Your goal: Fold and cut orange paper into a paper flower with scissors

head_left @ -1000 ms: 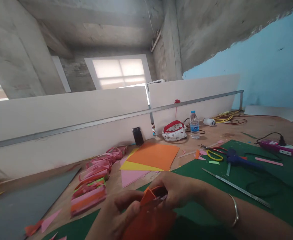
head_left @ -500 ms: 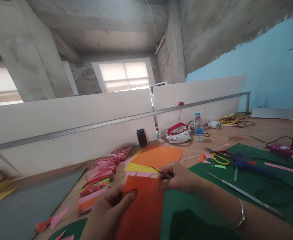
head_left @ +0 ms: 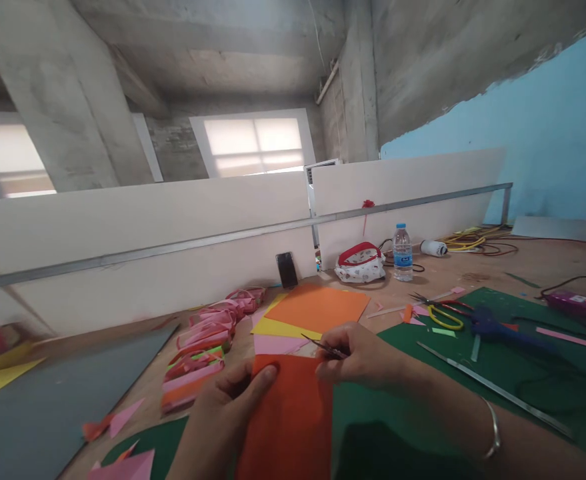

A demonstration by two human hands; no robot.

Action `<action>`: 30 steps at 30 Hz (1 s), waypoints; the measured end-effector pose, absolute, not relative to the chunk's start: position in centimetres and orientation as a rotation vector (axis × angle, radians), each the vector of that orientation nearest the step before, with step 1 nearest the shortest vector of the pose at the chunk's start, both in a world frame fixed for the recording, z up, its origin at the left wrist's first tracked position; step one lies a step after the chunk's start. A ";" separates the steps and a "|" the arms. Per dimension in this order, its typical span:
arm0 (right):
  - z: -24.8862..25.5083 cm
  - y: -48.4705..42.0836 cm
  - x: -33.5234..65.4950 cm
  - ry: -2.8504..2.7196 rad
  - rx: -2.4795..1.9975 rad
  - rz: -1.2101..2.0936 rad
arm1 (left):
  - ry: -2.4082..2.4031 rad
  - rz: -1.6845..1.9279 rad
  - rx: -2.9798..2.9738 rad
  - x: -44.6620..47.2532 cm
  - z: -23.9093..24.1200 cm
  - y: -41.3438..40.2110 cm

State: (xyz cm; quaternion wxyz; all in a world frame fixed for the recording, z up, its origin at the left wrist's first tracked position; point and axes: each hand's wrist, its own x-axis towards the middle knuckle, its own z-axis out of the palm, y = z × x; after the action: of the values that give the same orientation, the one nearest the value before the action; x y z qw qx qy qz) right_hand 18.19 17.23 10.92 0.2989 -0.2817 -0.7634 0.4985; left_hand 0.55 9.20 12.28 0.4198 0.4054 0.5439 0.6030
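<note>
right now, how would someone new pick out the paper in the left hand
Start with the green mat in the foreground. At the bottom centre, the left hand pinches the red-orange sheet near its top left corner. It is darker and redder than the bright orange sheet beyond.

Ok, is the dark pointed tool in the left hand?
No: the right hand holds the dark pointed tool, while the left hand grips the red-orange paper near its upper left corner.

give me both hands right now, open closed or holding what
Left hand: closed, holding the red-orange paper, thumb on top.
Right hand: closed, holding a dark pointed tool, apparently scissors.
</note>
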 end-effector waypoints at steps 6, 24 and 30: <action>12.1 20.7 21.3 -2.007 -1.058 0.961 | 1.291 1.419 0.899 0.4 11.6 9.3; 10.9 17.3 18.1 -1.930 -0.774 1.353 | 1.298 1.341 0.961 0.5 11.7 9.4; 10.6 16.4 17.7 -1.901 -0.774 1.480 | 1.351 1.237 1.025 0.3 11.1 9.4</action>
State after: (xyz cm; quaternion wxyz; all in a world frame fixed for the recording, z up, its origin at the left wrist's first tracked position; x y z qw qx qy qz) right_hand 17.66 16.41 10.64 0.3008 -0.2918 -0.7165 0.5576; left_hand 0.32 9.42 11.10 0.4982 0.4233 0.5581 0.5110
